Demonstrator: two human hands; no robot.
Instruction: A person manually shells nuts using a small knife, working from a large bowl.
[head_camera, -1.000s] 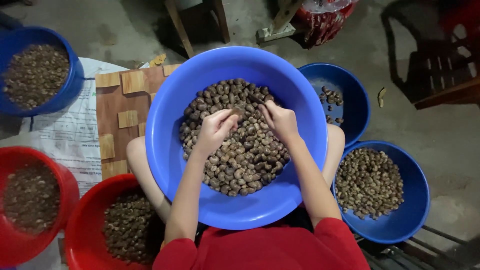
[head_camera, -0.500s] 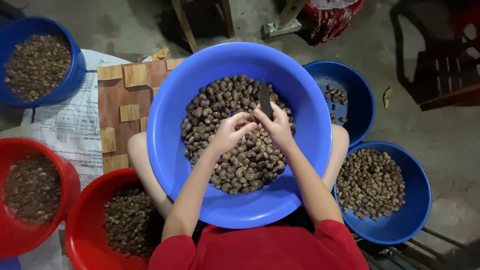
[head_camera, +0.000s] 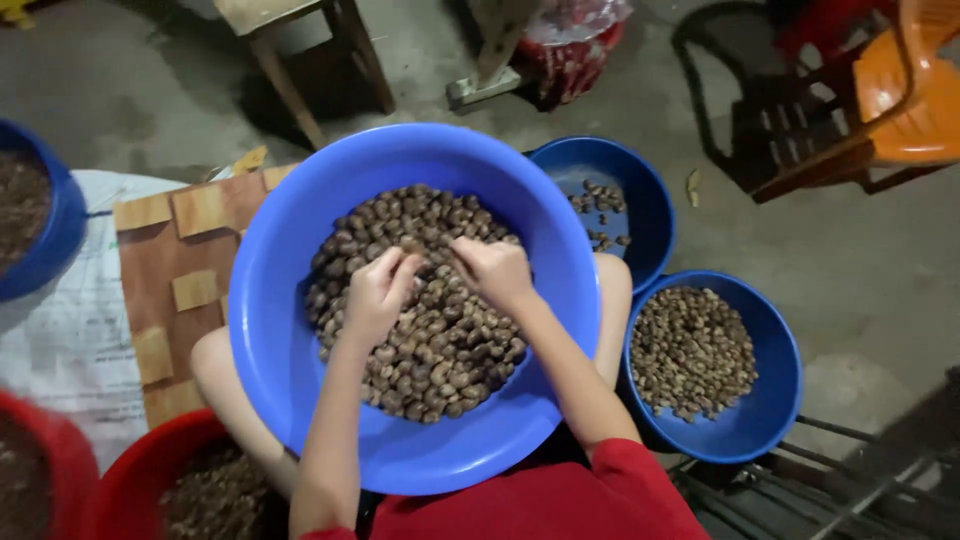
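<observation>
The dark blade raised half a second ago no longer shows — the left hand (head_camera: 375, 290) and right hand (head_camera: 493, 268) have dropped, curled and apart, onto the nuts (head_camera: 420, 330) in the big blue basin (head_camera: 270, 330), grip unclear — likely picking another.

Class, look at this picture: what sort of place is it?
Probably a small home or backyard nut-sorting workplace: a bare concrete floor, many plastic basins of nuts such as the big blue basin, and wooden stools.
</observation>
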